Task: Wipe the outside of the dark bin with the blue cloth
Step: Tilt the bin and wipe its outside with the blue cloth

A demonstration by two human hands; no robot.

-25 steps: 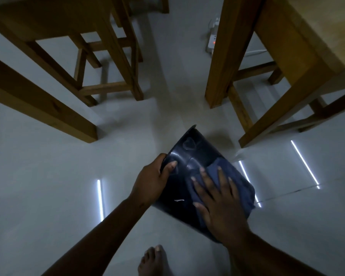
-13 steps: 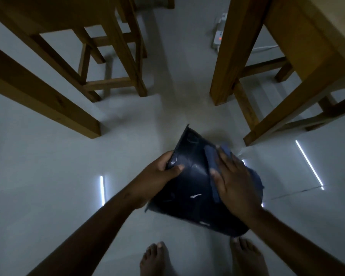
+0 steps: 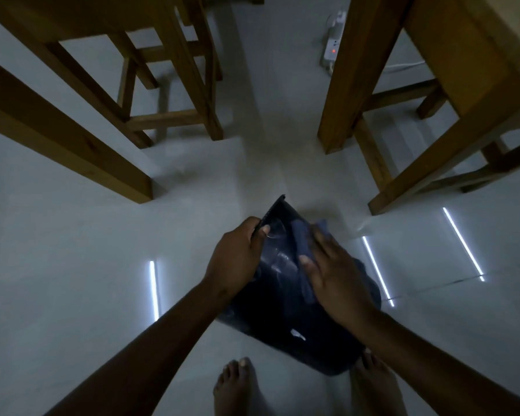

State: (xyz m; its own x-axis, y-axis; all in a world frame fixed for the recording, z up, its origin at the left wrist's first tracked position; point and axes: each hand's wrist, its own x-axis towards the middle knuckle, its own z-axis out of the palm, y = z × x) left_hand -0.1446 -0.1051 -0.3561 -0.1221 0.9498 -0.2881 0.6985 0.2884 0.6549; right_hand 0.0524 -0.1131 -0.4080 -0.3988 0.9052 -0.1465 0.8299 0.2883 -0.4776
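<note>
Here the dark bin (image 3: 285, 298) sits tilted at lower centre of the frame, held above the pale tiled floor (image 3: 72, 265). The left hand (image 3: 237, 259) curls closed around the bin's upper left edge, thumb on its outer face. The right hand (image 3: 333, 274) lies flat, fingers spread, pressing the blue cloth (image 3: 302, 244) against the bin's outer wall. Two bare feet (image 3: 237, 388) stand just below the bin. Wooden table legs (image 3: 345, 73) rise at upper right, wooden stool legs (image 3: 189, 67) at upper left, both well apart from the bin. A white power strip (image 3: 332, 46) lies at the top beside the table leg.
</note>
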